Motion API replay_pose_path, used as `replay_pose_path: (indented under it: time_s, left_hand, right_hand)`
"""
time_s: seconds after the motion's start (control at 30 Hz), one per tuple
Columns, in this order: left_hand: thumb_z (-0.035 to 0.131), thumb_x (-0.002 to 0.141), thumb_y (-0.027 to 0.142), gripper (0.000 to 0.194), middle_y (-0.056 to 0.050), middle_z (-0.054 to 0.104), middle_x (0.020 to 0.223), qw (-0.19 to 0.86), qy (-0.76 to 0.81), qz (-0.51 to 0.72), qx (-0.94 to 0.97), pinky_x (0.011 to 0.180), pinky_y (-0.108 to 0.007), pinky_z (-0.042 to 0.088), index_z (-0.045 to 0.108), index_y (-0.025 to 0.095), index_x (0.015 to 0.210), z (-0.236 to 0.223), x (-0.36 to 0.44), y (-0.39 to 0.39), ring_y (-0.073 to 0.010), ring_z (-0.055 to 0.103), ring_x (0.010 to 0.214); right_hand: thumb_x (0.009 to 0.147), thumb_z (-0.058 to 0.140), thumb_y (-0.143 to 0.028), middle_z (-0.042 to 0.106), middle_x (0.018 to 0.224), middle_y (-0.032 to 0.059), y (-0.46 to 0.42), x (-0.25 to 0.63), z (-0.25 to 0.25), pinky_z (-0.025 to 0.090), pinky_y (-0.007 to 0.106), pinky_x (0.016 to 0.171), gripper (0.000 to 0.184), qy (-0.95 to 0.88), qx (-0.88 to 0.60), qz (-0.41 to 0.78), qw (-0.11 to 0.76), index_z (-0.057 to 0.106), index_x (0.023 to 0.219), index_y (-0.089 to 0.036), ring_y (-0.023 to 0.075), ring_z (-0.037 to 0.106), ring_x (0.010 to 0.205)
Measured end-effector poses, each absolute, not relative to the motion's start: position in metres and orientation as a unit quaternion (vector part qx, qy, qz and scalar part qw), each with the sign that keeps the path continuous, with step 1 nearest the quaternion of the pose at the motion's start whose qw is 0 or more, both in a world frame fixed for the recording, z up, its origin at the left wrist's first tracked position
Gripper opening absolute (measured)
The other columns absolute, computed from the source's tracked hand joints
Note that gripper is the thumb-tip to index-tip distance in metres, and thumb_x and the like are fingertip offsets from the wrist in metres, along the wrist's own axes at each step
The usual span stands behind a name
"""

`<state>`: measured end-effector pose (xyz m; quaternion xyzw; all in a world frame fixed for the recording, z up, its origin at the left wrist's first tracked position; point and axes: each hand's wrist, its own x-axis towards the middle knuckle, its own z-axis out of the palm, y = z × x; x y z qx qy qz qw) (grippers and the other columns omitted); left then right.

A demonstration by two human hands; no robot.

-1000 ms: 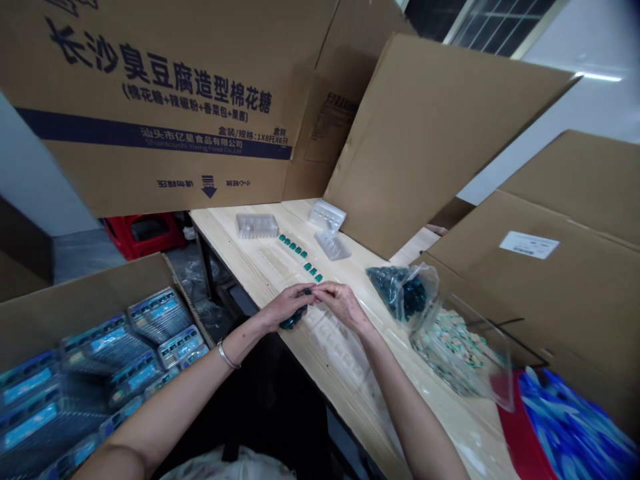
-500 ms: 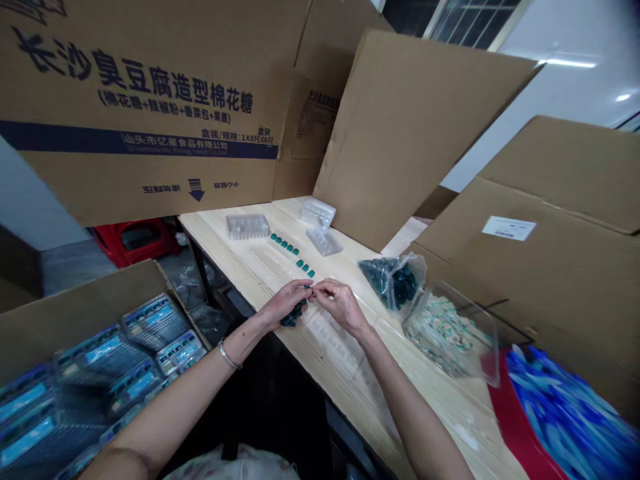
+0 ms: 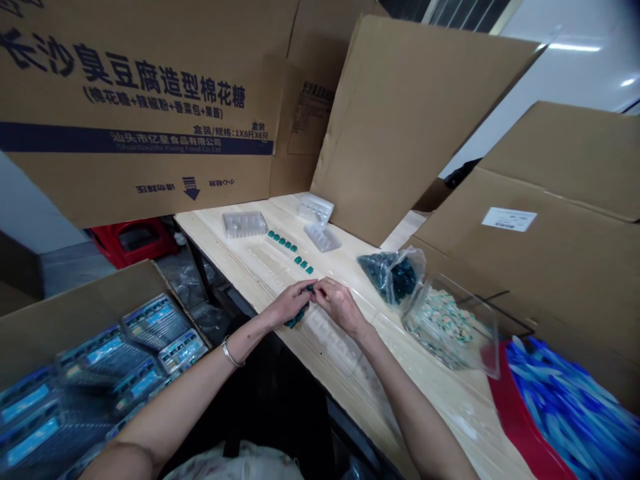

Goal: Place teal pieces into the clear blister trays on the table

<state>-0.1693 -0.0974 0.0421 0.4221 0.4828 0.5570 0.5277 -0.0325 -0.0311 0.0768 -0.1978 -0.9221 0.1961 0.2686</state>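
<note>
Left hand [image 3: 289, 305] is clutching teal pieces [image 3: 299, 318] by the tabletop [image 3: 345, 268] edge, so a loose grip could spill some, right hand [image 3: 341, 305] is pinched, can't tell on what, teal row [image 3: 283, 241] at 11 o'clock.

Both hands [image 3: 315, 299] meet above the pale wooden table [image 3: 233, 257].

The table [image 3: 453, 408] slants from mid-frame to the lower right. On its far end sits a tray [image 3: 245, 225], with small pieces [image 3: 283, 241] lined up just to the right. Right of centre, a bag [image 3: 395, 275] rests behind a tub [image 3: 434, 352]; strips [image 3: 565, 400] fill a basin [image 3: 520, 417] at lower right. Packs [image 3: 153, 317] stand in a box [image 3: 100, 290] at lower left, before a stool [image 3: 113, 248].
</note>
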Motion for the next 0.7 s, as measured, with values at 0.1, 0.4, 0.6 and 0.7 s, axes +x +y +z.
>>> replay_pose_path:
  time_s: [0.1,0.4,0.6,0.7]
  left_hand:
    - [0.049,0.073,0.018,0.042,0.001,0.056,0.073,0.532,0.477,0.57,0.407,0.05,-0.019,0.033,0.053,0.014,0.115,0.041,-0.169,-0.097,-0.0058,0.047,0.052]
    - [0.052,0.074,0.028,0.024,0.001,0.056,0.071,0.494,0.507,0.572,0.415,0.048,-0.019,0.033,0.056,0.014,0.092,0.041,-0.171,-0.094,-0.0066,0.047,0.053]
    - [0.051,0.076,0.032,0.02,0.001,0.055,0.067,0.491,0.524,0.548,0.429,0.048,-0.019,0.031,0.057,0.015,0.083,0.034,-0.175,-0.091,-0.0068,0.045,0.052]
    - [0.055,0.075,0.038,0.024,0.002,0.051,0.063,0.557,0.477,0.54,0.413,0.046,-0.018,0.03,0.053,0.015,0.071,0.038,-0.178,-0.095,-0.0056,0.044,0.05]
  right_hand:
    - [0.079,0.05,-0.016,0.061,0.068,0.0013,-0.029,-0.034,0.07,0.045,0.023,0.061,0.011,-0.871,-0.258,0.281,0.308,0.057,0.07,-0.017,0.0117,0.056,0.061]
    - [0.077,0.05,-0.019,0.061,0.07,0.0024,-0.03,-0.035,0.061,0.047,0.023,0.063,0.012,-0.846,-0.283,0.292,0.344,0.06,0.07,-0.017,0.0121,0.057,0.063]
    - [0.082,0.053,-0.034,0.063,0.097,0.0073,-0.015,-0.031,0.055,0.052,0.025,0.063,0.025,-0.796,-0.286,0.428,0.318,0.064,0.099,-0.019,0.0126,0.061,0.071]
    - [0.079,0.059,-0.035,0.062,0.108,0.0067,-0.011,-0.025,0.058,0.052,0.027,0.074,0.026,-0.804,-0.228,0.48,0.269,0.067,0.101,-0.022,0.0164,0.061,0.092]
